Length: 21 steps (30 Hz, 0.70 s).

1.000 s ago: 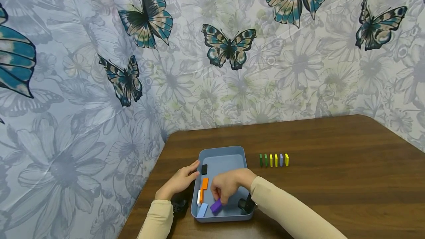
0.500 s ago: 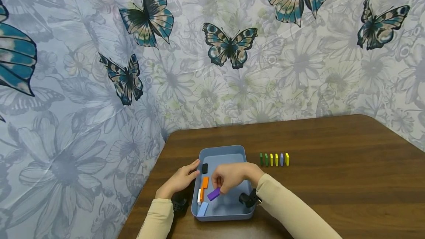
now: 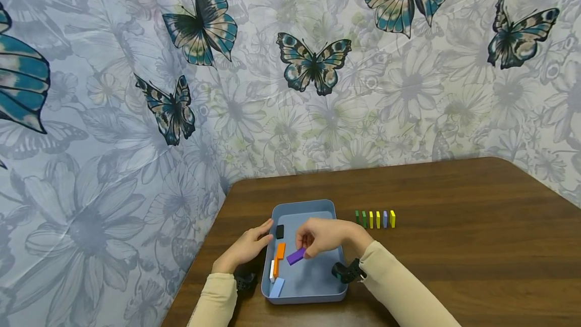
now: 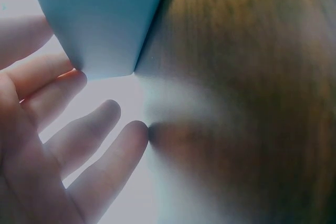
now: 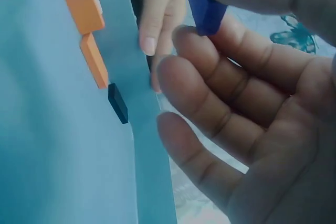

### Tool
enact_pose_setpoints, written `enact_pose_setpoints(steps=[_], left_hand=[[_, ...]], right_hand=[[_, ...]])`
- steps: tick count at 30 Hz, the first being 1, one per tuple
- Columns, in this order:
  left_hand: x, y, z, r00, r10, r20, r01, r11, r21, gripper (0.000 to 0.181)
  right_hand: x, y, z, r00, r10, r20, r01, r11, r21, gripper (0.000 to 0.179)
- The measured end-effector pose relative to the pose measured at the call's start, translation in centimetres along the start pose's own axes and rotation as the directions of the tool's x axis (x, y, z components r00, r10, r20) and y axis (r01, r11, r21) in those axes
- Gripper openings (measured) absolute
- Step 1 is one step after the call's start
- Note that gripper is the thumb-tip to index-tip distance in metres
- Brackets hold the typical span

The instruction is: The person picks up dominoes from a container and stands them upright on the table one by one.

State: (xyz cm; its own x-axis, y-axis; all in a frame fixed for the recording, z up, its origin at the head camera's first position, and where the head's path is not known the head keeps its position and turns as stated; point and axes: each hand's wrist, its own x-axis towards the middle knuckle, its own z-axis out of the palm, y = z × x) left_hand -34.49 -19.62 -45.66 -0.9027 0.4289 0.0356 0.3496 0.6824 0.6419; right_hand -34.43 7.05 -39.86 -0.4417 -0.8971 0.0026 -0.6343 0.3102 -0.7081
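Tray (image 3: 313, 286), shallow and blue-grey, standing on a brown wood-grained tabletop (image 3: 454, 206). The right hand (image 3: 323, 237) pinches a purple block (image 3: 295, 256) between thumb and forefinger; the block is held tilted above the tray floor, near the middle. The other fingers (image 5: 184, 82) of this hand, seen in the right-wrist view, are loosely bent and free of the block. The left hand (image 3: 244, 248) touches the left wall of the tray, its fingers extended and partly spread. Along the left side of the tray lie, from far to near, a black block (image 3: 279, 231), two orange blocks (image 3: 281, 251) touching each other, a white block (image 3: 272, 270) just beside the nearer orange one, and a light blue block (image 3: 277, 288) near the corner. To the right of the tray, upright in a spaced row on the tabletop, stand two green blocks (image 3: 357, 219), two yellow blocks (image 3: 371, 219), a pale violet block (image 3: 385, 219) and a further yellow block (image 3: 392, 219). Behind, a pale flowered wall covering (image 3: 245, 130) bears teal-and-black butterflies (image 3: 314, 67)
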Motion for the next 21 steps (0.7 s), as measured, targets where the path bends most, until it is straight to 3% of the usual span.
enact_pose_setpoints(steps=[8,21], left_hand=[[0.1,-0.2,0.0,1.0,-0.006,0.008,0.006,1.0,-0.014,0.054],[0.1,-0.4,0.0,1.0,0.002,0.019,-0.002,1.0,-0.019,0.056]], right_hand=[[-1.3,0.4,-1.2,0.996,0.022,-0.091,-0.015,0.997,0.077,0.007],[-3.3,0.8,-2.9,0.988,0.019,-0.155,0.005,0.989,0.148,0.007]])
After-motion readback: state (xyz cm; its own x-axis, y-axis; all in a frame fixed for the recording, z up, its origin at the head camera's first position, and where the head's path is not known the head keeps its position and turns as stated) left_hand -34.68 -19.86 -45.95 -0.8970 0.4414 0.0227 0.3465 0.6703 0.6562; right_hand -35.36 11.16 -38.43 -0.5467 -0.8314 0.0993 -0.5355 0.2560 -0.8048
